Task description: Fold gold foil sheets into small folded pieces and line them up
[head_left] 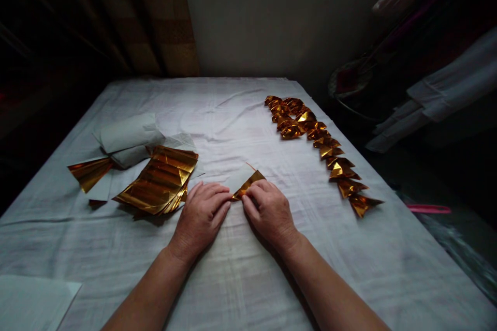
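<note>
A gold foil paper sheet point(248, 182) lies on the cloth between my hands, its near part folded over in a slanting gold strip and its pale back showing beyond. My left hand point(204, 214) has its fingers pressed together at the sheet's left corner. With bent fingers and thumb, my right hand point(269, 209) pinches the folded edge. Fingers hide parts of the sheet. Left of my left hand sits a stack of flat gold foil sheets point(161, 178). Over on the right, folded gold foil pieces point(336, 158) form a long curving row.
A white cloth point(240, 279) with some wrinkles covers the table. Crumpled pale paper point(130, 134) and a loose gold piece point(91, 171) lie at the left. A white sheet point(33, 300) rests at the near left corner. Beyond the right edge are a pink object point(429, 209) and hanging clothes point(454, 80).
</note>
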Demonstrator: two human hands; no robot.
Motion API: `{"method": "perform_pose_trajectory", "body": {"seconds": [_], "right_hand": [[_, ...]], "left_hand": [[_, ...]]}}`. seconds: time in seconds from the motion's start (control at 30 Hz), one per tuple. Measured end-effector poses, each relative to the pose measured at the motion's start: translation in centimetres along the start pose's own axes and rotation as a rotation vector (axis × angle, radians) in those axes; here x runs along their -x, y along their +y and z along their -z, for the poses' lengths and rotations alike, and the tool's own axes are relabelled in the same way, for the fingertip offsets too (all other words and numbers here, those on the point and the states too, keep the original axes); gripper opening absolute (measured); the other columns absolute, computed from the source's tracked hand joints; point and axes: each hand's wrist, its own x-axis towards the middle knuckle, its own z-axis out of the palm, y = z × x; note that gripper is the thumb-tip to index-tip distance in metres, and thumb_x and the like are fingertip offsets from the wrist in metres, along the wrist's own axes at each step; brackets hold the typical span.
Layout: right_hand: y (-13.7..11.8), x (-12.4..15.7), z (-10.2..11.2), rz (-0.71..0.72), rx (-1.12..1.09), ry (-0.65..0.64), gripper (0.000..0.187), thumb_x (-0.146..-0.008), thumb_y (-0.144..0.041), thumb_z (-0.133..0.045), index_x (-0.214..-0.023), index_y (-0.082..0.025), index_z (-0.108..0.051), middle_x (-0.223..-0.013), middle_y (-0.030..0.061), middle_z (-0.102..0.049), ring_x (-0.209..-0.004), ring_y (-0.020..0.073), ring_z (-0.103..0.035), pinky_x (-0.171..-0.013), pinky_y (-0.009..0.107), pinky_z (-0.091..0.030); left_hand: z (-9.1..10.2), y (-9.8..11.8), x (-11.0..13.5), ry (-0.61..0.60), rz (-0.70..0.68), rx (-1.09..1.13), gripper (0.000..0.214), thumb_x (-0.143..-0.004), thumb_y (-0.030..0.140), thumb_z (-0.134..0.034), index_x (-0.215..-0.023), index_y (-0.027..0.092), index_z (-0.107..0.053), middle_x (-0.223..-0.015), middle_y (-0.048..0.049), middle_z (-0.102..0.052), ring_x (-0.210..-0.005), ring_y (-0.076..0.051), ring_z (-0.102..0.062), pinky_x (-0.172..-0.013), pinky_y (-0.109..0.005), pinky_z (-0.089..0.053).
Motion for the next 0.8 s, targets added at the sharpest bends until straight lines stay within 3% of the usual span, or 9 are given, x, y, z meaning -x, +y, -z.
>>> {"method": "perform_pose_trajectory", "body": {"seconds": [0.33,0.57,0.8], "right_hand": [[-0.19,-0.22,-0.37,-0.056,0.053,0.027,0.014,-0.088,-0.019,-0.056,-0.075,-0.021,-0.057,-0.082,0.0040,-0.060,-0.079,0.0195,-0.056,-0.073,0.030,-0.041],[-0.06,-0.32,-0.43,-0.067,0.046,0.025,0.011,-0.087,-0.017,-0.056,-0.076,-0.021,-0.057,-0.084,0.0044,-0.061,-0.081,0.0200,-0.056,-0.074,0.030,-0.041],[0.03,-0.26,-0.50,-0.070,-0.011,0.046,0.008,-0.086,-0.014,-0.056,-0.082,-0.021,-0.059,-0.086,0.0042,-0.063,-0.082,0.0202,-0.057,-0.075,0.030,-0.042]], "left_hand": [[0.09,0.30,-0.08,-0.008,0.006,-0.022,0.018,-0.094,0.026,-0.052,-0.100,0.024,-0.070,-0.108,-0.0039,-0.072,-0.106,-0.022,-0.063,-0.107,-0.049,-0.037],[0.36,0.51,0.44,-0.059,-0.090,-0.148,0.029,-0.097,0.028,-0.049,-0.123,0.026,-0.062,-0.118,-0.0054,-0.069,-0.115,-0.025,-0.059,-0.109,-0.053,-0.032],[0.59,0.87,0.51,-0.110,-0.124,-0.252,0.032,-0.097,0.029,-0.047,-0.125,0.027,-0.064,-0.123,-0.0070,-0.067,-0.119,-0.028,-0.057,-0.109,-0.056,-0.031]]}}
